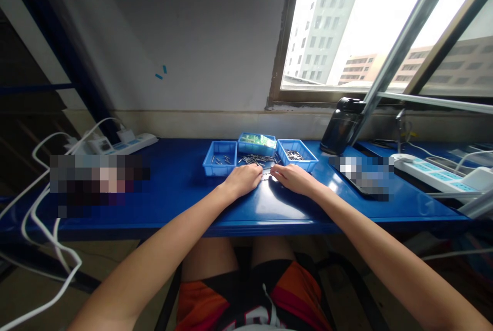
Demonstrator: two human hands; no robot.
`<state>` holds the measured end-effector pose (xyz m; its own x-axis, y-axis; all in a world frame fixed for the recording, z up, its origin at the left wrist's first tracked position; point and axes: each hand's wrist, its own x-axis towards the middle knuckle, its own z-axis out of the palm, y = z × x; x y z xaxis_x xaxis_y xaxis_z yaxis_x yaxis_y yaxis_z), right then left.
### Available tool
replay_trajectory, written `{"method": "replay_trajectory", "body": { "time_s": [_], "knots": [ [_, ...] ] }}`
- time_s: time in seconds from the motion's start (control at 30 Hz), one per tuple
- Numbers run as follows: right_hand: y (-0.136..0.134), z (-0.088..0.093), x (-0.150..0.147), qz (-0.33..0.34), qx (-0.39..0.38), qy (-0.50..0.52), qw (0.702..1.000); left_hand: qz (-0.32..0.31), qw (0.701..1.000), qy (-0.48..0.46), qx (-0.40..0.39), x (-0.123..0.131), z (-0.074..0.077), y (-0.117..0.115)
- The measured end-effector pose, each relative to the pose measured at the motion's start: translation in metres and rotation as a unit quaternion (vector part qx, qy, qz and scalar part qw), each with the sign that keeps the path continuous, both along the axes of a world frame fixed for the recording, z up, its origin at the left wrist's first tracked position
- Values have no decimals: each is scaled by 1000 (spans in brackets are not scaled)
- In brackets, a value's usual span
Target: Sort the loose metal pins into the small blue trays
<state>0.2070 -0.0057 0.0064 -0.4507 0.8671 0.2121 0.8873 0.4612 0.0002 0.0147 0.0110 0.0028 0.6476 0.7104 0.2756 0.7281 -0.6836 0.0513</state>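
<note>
Metal pieces [257, 159] lay mid-frame as my left hand [244, 178] and right hand [294, 177], curled, any gap or grip indistinct, seemingly handled some, needing a light touch next.

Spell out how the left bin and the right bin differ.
The left bin has a few scattered metal pieces on a mostly bare floor; the right bin has many small pieces piled together.
The left bin stands left of the loose pile; the right bin stands right of it.
Both are blue, open-topped and set on the blue table.
</note>
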Motion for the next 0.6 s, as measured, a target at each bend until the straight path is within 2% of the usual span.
{"method": "replay_trajectory", "body": {
  "time_s": [0.23, 0.47, 0.6],
  "knots": [
    [-2, 3, -1, 33, -12, 25, 999, 2, 1000, -20, -6, 1, 1, -2],
    [-3, 2, -2, 84, -18, 74, 994, -35, 998, -58, -2, 1, -1, 0],
    [-2, 1, -2, 84, -22, 92, 992, -54, 996, -73, -6, 1, -1, 1]
  ]
}}
